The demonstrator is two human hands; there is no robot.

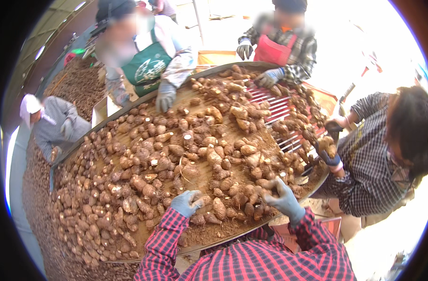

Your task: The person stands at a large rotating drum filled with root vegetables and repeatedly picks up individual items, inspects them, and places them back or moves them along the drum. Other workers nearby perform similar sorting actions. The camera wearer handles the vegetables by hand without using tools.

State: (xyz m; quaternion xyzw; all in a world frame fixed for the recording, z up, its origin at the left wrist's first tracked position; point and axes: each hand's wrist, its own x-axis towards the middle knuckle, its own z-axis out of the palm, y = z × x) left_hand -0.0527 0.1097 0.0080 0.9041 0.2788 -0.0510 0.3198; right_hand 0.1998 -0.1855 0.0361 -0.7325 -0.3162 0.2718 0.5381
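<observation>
Brown root tubers, looking like taro corms (177,150), cover a large wooden table, some with pale cut ends. My left hand (189,203), in a blue-grey glove, is at the near side with its thumb and fingers around the end of a small tuber (205,200). To its right, my right hand (286,200), gloved alike, curves its fingers at a clump of tubers (250,193); whether it grips one cannot be made out. Between my hands a tuber (219,208) lies on the soil-strewn surface.
A red slatted grate (266,102) is set in the table's right part. A raised rim (126,109) borders the far side. Gloved co-workers stand at the far side and right, one holding a tuber clump (327,145). Another person sits at left by heaped tubers or soil (77,87).
</observation>
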